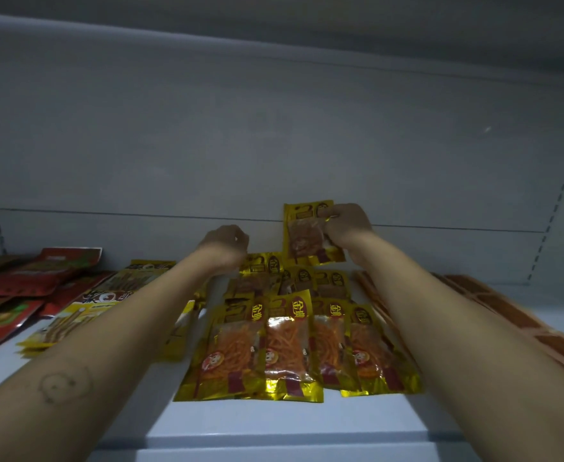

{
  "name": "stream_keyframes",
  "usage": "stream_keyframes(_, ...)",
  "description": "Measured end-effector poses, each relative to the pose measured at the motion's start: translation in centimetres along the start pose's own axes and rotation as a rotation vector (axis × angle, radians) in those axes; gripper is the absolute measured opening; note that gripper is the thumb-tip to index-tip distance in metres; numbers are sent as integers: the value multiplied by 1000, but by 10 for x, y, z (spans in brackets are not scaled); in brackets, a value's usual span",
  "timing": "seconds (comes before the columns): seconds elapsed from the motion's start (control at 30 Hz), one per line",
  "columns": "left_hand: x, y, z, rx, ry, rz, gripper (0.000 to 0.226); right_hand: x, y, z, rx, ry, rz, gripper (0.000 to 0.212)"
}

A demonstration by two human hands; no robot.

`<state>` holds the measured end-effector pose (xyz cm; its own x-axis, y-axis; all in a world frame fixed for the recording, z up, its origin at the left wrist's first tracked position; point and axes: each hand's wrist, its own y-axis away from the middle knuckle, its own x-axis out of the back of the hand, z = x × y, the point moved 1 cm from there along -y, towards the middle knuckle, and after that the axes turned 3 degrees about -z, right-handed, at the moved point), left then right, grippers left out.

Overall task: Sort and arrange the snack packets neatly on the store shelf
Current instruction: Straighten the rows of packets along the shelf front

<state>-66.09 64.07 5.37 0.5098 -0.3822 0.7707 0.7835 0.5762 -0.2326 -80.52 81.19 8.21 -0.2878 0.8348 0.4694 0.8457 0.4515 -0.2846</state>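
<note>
The right hand (pixel 347 225) pinches a gold snack packet (pixel 302 241) near its top edge and holds it upright at the back of the shelf (pixel 257 425), above the matching packets (pixel 290 348) lying in rows. The left hand (pixel 224 243) is blurred, so I cannot tell if it holds anything. The foil pouches look light, floppy and slick. A pinch on the sealed edge seems safest.

The white shelf (pixel 260 425) carries gold packets (pixel 287 348) in overlapping rows at its middle, red packets (pixel 10 281) and yellow packets (pixel 84 311) at left, brown strips (pixel 507 311) at right.
</note>
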Motion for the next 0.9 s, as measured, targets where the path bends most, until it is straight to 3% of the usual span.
stream_keyframes(0.1,8,4,-6,-27,6,64,48,-17,5,-9,31,78,-59,30)
stream_keyframes(0.33,5,8,-26,-25,-163,-143,44,-69,10,-22,36,233,-144,24)
stream_keyframes(0.6,-14,19,-22,-128,-453,-486,44,-31,2,-9,-38,193,-35,25)
stream_keyframes(0.9,-8,13,-24,-170,-593,-488,53,-30,4,3,-70,47,20,24)
